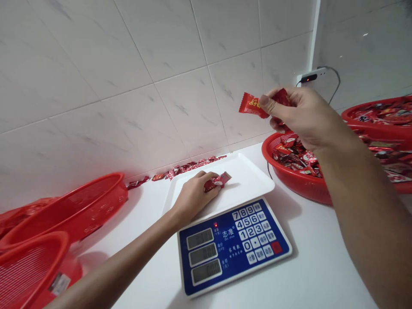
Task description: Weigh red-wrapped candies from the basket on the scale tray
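Left hand (198, 189): the fingers are curled closed around red-wrapped candy (222, 178), one printed end sticking out; whether it is a single piece or several cannot be told.
Right hand (294, 109): raised in front of the tiled wall (180, 98), thumb and fingers pinching a red sachet with yellow lettering (252, 105), its serrated end toward the left; a darker red packet (283, 98) shows among the same fingers.
Weighing pan (251, 176): white and shallow, with the left hand and its candy on or just over it.
Digital scale (236, 281): blue panel below the pan, number keypad (252, 231) on the right, three displays with faint digits on the left, a small red light lit.
Along the wall: a row of red-wrapped sweets (189, 166) behind the pan.
Right side: a round red basket (301, 186) full of wrapped sweets, with more filled red baskets beyond.
Left side: a long red basket (80, 206) and a nearer mesh-sided basket (28, 266).
Socket strip (318, 77): on the wall, holding a black plug with a red light.
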The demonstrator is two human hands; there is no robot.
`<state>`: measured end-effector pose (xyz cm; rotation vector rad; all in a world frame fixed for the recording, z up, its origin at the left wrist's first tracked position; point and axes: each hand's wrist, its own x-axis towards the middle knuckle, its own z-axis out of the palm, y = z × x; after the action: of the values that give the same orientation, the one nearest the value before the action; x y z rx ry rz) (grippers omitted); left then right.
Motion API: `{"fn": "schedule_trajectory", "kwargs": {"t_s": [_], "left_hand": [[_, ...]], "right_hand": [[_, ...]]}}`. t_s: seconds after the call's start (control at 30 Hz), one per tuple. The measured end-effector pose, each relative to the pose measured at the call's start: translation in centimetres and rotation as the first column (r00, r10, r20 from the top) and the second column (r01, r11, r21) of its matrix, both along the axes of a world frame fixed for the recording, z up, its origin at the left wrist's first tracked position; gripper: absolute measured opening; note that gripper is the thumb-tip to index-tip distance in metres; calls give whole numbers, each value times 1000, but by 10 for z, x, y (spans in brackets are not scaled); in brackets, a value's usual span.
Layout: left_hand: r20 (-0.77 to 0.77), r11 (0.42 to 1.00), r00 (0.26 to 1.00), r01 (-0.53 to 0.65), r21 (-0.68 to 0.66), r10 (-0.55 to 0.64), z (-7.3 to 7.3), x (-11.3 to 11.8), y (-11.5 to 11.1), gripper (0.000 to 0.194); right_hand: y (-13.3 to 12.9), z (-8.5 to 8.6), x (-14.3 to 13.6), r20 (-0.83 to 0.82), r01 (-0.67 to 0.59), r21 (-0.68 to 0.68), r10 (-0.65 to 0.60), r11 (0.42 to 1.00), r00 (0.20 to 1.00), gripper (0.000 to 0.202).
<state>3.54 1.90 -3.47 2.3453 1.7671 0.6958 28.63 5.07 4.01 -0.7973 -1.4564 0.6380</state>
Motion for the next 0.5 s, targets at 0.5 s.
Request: {"fn": "schedule_trajectory", "kwargs": {"t_s": [0.5], "left_hand": [[551,915,768,-403,20,327,102,-85,-52,42]], "right_hand": [[7,-12,-13,195,38,-97,-18,995,981,35]]}}
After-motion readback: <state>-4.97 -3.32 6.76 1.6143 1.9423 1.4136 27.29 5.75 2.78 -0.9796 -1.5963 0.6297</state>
